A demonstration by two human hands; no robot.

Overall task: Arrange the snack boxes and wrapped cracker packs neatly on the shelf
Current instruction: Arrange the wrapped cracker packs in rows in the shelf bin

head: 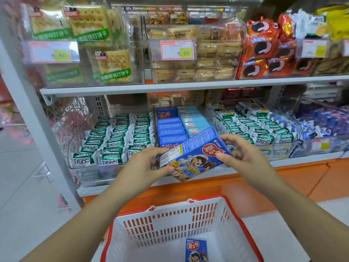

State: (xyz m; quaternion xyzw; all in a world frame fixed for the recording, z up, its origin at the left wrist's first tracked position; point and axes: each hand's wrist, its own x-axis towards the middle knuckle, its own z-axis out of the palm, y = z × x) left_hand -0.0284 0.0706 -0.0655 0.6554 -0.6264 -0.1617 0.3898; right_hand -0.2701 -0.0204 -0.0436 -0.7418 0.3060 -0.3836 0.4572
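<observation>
While tilted, blue snack box [194, 154] spans left hand [143, 167], right hand [243, 154]

Blue snack box [194, 156] with red logo, white-and-red slotted basket [170, 224], green-and-white cracker packs [117, 140], orange shelf base [245, 190]

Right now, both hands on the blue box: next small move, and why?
Probably level the blue snack box and slide it into the front of the blue-box row. Left hand and right hand hold it tilted just before that row; another box waits in the basket.
</observation>
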